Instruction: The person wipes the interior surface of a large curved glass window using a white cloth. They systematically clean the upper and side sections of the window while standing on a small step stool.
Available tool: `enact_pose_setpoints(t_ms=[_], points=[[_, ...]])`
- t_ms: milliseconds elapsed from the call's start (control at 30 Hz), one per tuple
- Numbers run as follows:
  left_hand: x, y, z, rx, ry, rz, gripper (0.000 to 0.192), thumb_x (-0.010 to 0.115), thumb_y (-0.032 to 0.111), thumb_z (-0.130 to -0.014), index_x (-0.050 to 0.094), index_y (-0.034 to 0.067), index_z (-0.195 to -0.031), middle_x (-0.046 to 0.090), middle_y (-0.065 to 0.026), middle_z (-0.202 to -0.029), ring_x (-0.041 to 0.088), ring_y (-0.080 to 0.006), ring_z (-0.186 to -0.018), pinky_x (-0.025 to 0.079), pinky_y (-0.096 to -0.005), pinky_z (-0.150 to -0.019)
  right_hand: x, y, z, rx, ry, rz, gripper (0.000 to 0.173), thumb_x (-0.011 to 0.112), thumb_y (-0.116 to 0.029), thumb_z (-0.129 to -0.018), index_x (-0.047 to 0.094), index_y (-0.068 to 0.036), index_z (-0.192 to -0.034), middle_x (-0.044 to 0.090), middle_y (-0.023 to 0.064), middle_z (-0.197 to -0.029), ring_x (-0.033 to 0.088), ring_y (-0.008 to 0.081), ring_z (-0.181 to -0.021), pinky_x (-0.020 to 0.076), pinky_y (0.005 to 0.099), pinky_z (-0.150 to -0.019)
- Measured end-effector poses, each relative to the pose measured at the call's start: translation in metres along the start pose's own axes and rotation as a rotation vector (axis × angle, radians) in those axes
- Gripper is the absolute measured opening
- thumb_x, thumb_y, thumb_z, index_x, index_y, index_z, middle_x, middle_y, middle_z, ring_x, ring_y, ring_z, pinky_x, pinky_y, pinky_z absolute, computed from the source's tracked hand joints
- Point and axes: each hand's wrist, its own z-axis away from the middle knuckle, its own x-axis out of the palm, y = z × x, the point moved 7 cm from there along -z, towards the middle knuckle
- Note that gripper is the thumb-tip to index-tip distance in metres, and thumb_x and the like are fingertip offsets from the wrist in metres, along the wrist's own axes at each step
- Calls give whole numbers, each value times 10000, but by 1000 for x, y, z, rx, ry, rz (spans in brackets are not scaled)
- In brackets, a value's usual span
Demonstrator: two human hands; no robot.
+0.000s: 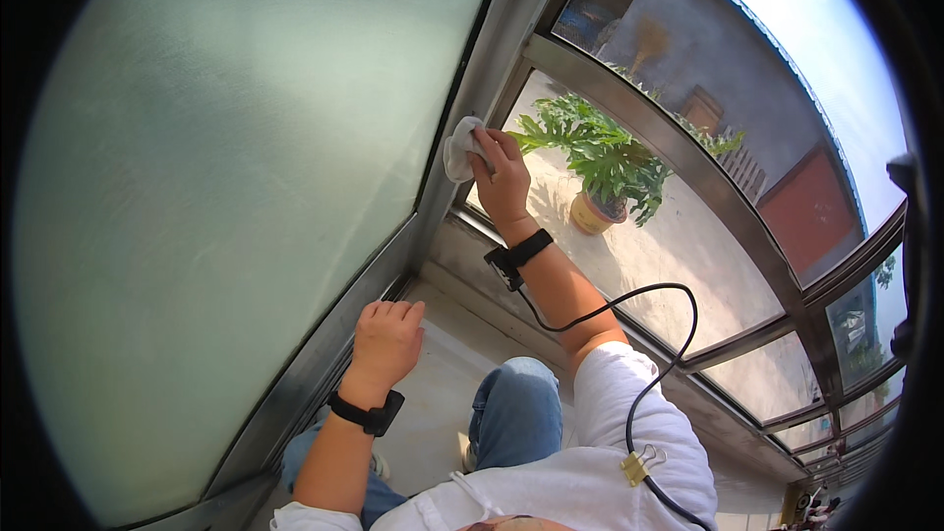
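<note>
My right hand [503, 181] pinches a crumpled white cloth [462, 150] against the metal door frame [472, 88]. The cloth touches the frame between a frosted glass panel [243, 162] and the clear window. Lower down, my left hand [389, 339] is loosely curled with its back towards me, close to the bottom rail [317, 361] of the frosted panel. Nothing shows in it, though its palm is hidden. Each wrist wears a black strap with a small device.
A black cable [689, 302] runs from the right wrist device to a binder clip [636, 469] on my white shirt. My bent knee [516, 405] is below, above the pale floor [435, 383]. Beyond the window [708, 273] stands a potted plant [599, 210].
</note>
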Motion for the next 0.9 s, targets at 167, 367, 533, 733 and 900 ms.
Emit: enact_pose_setpoints(t_ms=[167,367,533,733,900], points=[[8,0,2,12,-43,-36,338,735,147,-769,670,62,-1090,668,-63,-934,632,-256,-923,455,-410,-926,-75,0,-111,-368,236,551,439,717,-164,-803,677,-251,-1232,613,15,-1227,558,263,-1155,444,474,-969],[32,-8,10,-29,-254,-96,361,766,186,-768,643,101,-1096,675,-70,-928,638,-285,-920,460,-421,-869,-59,42,-147,-237,107,838,380,705,-361,-855,666,-316,-1231,640,-46,-1219,611,242,-1080,451,434,-944],[41,-16,16,-71,-345,-120,364,765,223,-772,644,108,-1096,682,-82,-927,648,-303,-909,472,-435,-838,-91,50,-129,-371,138,888,389,709,-348,-853,677,-330,-1240,639,-54,-1235,595,205,-1094,446,405,-953],[34,-17,24,-77,-340,-152,337,759,226,-775,643,112,-1070,682,-79,-909,653,-297,-900,474,-441,-814,-210,70,-67,-486,97,893,437,732,-252,-825,690,-300,-1258,594,-74,-1352,562,179,-1181,426,371,-1021],[19,-22,33,-84,-298,-170,286,764,215,-767,630,110,-996,672,-71,-877,652,-285,-885,467,-429,-820,-285,78,-32,-415,39,973,478,733,-225,-816,678,-297,-1285,565,-58,-1409,521,209,-1270,384,401,-1104]])
